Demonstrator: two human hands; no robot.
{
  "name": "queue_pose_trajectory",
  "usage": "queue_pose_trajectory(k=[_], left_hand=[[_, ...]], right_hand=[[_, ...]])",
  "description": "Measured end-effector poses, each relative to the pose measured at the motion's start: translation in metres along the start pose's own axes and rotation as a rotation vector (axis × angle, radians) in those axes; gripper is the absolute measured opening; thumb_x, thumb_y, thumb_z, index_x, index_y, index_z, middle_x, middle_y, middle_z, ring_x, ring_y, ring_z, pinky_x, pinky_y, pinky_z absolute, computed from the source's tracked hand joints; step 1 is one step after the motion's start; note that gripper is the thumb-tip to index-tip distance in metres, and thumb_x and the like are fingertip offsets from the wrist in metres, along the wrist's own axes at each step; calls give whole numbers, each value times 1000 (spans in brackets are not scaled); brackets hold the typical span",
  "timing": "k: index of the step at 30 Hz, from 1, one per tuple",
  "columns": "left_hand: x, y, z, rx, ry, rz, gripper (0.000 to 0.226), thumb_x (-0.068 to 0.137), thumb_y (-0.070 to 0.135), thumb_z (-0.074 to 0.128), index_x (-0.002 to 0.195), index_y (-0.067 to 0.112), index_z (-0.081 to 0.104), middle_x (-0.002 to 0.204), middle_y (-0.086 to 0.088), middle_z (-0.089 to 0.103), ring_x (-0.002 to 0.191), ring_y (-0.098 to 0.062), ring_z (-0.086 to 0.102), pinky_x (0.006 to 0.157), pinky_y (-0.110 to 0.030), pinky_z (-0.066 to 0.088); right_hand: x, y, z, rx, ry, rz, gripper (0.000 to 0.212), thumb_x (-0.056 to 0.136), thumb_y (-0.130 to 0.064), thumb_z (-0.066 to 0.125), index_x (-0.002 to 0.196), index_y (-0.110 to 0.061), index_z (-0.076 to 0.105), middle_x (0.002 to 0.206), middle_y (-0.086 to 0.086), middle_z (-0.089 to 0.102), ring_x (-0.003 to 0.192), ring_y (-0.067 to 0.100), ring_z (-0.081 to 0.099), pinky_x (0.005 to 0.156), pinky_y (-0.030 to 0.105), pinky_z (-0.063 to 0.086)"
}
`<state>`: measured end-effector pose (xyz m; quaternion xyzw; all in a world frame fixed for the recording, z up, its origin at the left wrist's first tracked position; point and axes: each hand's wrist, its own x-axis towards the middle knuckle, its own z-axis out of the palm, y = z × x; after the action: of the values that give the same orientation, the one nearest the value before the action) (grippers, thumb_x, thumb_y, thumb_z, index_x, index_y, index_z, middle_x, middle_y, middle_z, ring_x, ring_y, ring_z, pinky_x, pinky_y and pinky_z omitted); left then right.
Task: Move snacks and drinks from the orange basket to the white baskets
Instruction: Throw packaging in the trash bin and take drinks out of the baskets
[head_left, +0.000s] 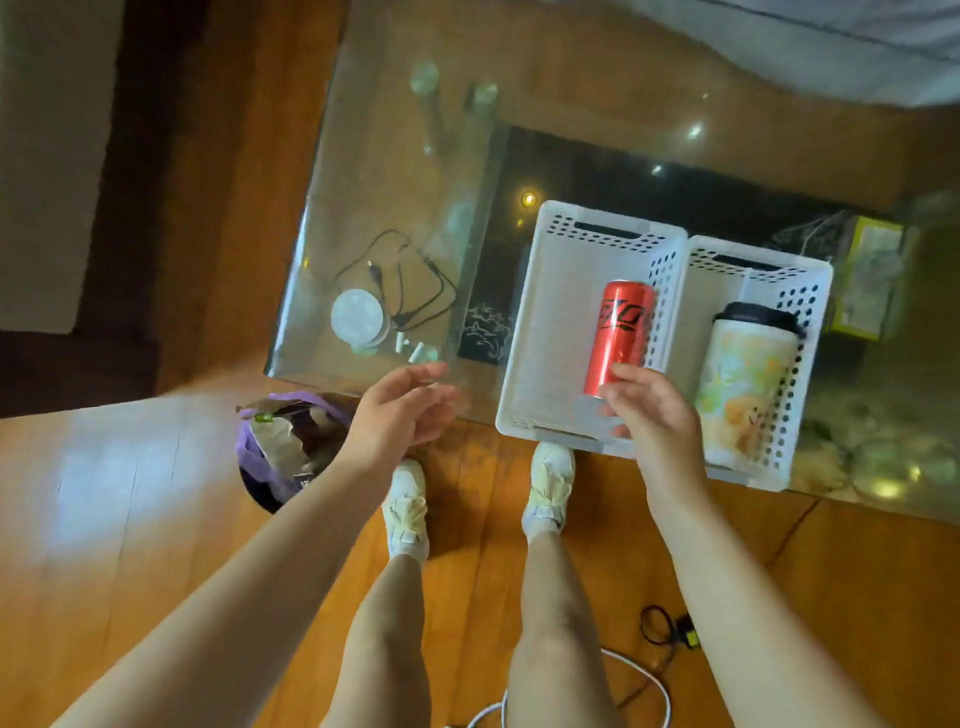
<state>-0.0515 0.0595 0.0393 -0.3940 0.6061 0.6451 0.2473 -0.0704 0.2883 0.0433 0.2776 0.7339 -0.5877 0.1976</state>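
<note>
**Can held over the left white basket**

Feet in pale shoes stand on the wooden floor at the near edge of a glass table; a person is bent over it, both bare arms reaching forward. A bin with a purple liner sits on the floor just beside the left forearm.

The right hand is clamped on the lower end of a red can, fingers wrapped round its base. The can's long axis runs away from the hand, top end pointing toward the far wall of the left white basket. It lies over that basket's interior, close to the perforated wall shared with its neighbour; whether it already touches the floor of the basket cannot be told. The left hand hovers over the table's near edge, fingers apart and slightly curled, holding nothing, well to the left of both baskets.

The right white basket touches the left one side by side and holds a tall cup with a dark lid, lying lengthwise. Farther left on the glass rest a round white disc and a tangle of black cable. The orange basket is not in view.

Judged from this, the release falls to the right hand, since the can lies straight ahead of its grip.
</note>
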Motion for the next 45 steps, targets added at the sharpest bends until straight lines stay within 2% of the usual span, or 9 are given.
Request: queue_pose_trajectory(k=[3,6,11,14,21,25,33,42,45], left_hand=[[5,11,57,-10,-27,14,22,92,8,51,92,26,64,78,9,72,70,-4,66,57,-16,51],[19,21,113,7,-25,13,22,92,8,52,109,20,58,101,0,67,91,-14,64,69,-22,52],[60,29,186,151,16,-11,57,87,11,60,138,17,36,136,-9,47,118,-23,49,100,-38,42],[82,27,212,282,122,20,68,84,13,64,143,16,29,143,-10,40,127,-24,43,95,-30,36],[108,22,230,486,138,47,80,82,25,68,146,17,21,143,-11,39,127,-26,44,104,-41,39],[114,19,235,600,107,37,73,84,26,65,144,15,25,135,-10,50,116,-28,53,94,-40,45],[109,20,231,582,127,75,62,84,22,65,138,15,35,130,-11,53,109,-27,57,88,-39,50],[43,37,197,156,169,197,57,83,22,68,133,19,40,107,4,55,88,-4,59,81,-28,52],[9,24,166,4,210,194,57,83,24,68,132,22,40,115,0,58,102,-12,61,90,-36,51]], right_hand=[[23,11,-54,-59,230,-47,22,85,-17,64,102,-30,59,100,-6,64,97,12,60,83,28,48],[51,17,-92,-204,359,-52,39,82,-18,66,119,-22,51,118,-1,53,105,11,50,82,23,44],[101,17,-128,-366,250,37,67,78,-17,71,134,-22,35,132,6,34,114,18,43,89,30,42],[120,15,-138,-469,247,37,78,76,-21,73,139,-25,28,137,9,31,119,22,42,90,33,43],[141,18,-138,-621,231,15,84,77,-32,72,143,-24,21,143,11,32,126,27,37,98,39,41],[147,28,-136,-578,174,50,87,77,-34,71,144,-27,16,142,11,34,126,28,39,99,40,40],[145,35,-133,-412,135,19,89,73,-26,75,140,-30,18,137,8,37,117,24,43,84,29,36],[103,-14,-132,-365,163,-234,89,71,-25,77,139,-35,20,145,-5,33,126,11,38,94,25,38],[79,-33,-117,-350,123,-299,89,72,-23,77,140,-36,20,146,-8,31,120,0,32,86,6,33]])
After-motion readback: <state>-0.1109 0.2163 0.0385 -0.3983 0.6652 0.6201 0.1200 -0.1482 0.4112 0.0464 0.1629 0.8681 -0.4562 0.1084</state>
